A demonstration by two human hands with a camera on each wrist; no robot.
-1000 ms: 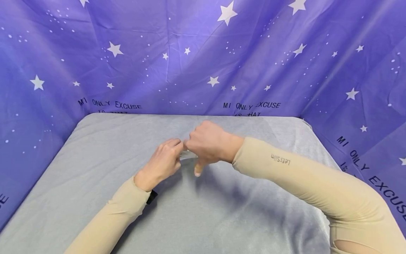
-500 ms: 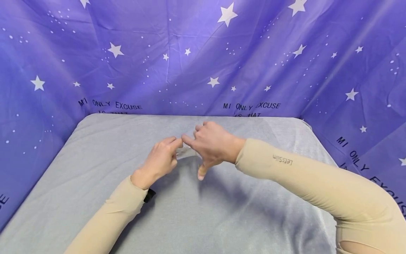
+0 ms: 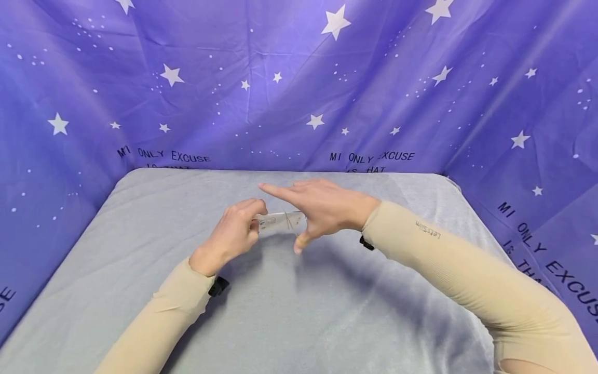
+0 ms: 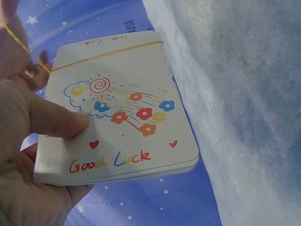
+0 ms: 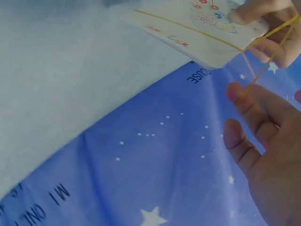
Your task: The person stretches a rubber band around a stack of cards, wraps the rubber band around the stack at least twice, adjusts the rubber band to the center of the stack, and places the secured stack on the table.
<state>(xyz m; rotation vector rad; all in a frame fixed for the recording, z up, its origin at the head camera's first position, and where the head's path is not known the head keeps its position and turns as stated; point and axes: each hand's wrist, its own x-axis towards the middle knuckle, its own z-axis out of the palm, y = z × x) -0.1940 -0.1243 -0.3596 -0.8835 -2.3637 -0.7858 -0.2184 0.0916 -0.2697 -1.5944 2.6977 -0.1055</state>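
Observation:
My left hand [image 3: 231,231] grips a small white notebook [image 4: 127,99] by one side, with the thumb on its cover and the fingers underneath. The cover bears a cloud, a sun, coloured flowers and the words "Good Luck". A yellow rubber band [image 4: 108,55] crosses the cover near one end. In the right wrist view, part of the band stretches off the notebook's edge toward the fingers of my right hand [image 5: 277,150]. That hand [image 3: 327,208] is spread at the notebook's right end, index finger straight and thumb pointing down. The notebook is held up above the table.
A grey cloth-covered table [image 3: 327,317] lies beneath both hands. Behind it and at the sides hangs a purple-blue curtain [image 3: 280,41] with white stars and lettering. A black wrist device [image 3: 218,286] sits by the left cuff, another [image 3: 366,243] by the right.
My right hand has moved to the right and its fingers have straightened and spread. The hands have drawn apart, so more of the notebook and its band shows between them.

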